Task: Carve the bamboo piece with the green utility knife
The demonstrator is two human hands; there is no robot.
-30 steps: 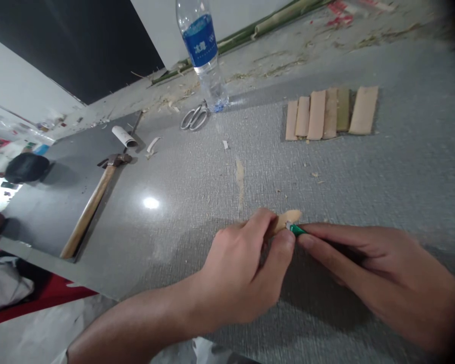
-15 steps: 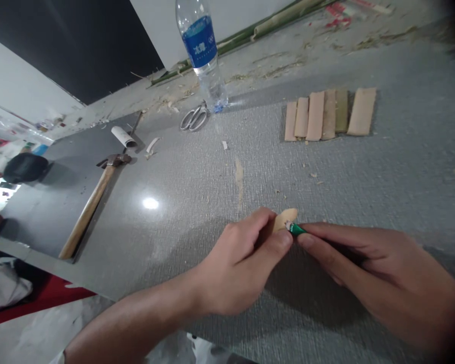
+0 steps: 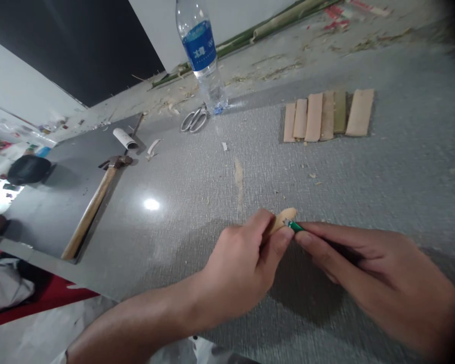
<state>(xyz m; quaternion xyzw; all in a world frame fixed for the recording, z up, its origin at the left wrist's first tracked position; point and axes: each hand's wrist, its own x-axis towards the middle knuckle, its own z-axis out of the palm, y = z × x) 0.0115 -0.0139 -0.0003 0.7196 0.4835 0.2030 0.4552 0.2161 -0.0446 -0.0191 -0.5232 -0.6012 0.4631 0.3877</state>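
My left hand (image 3: 246, 253) is closed on a small, pale wooden piece (image 3: 288, 214) with a rounded end that pokes out past the thumb and forefinger. In a pinch, my right hand (image 3: 364, 268) grips a slim green tool (image 3: 296, 227), whose short greyish tip meets the near side of the wooden piece beside my left thumb. Most of the tool is hidden by my right fingers, so its exact kind is unclear. Both hands are just above the grey tabletop (image 3: 197, 177), their thumbs nearly touching.
Several flat bamboo strips (image 3: 314, 117) lie in a row at the back right. Behind stand a plastic bottle (image 3: 200, 50) and scissors (image 3: 194, 120). A hammer (image 3: 93, 207) and a white tube (image 3: 123, 137) lie left, near a black object (image 3: 28, 169). Long bamboo poles (image 3: 280, 23) line the wall.
My left hand has rolled slightly, and its thumb is bent more. The green tool's tip has shifted a little to the left on the wooden piece.
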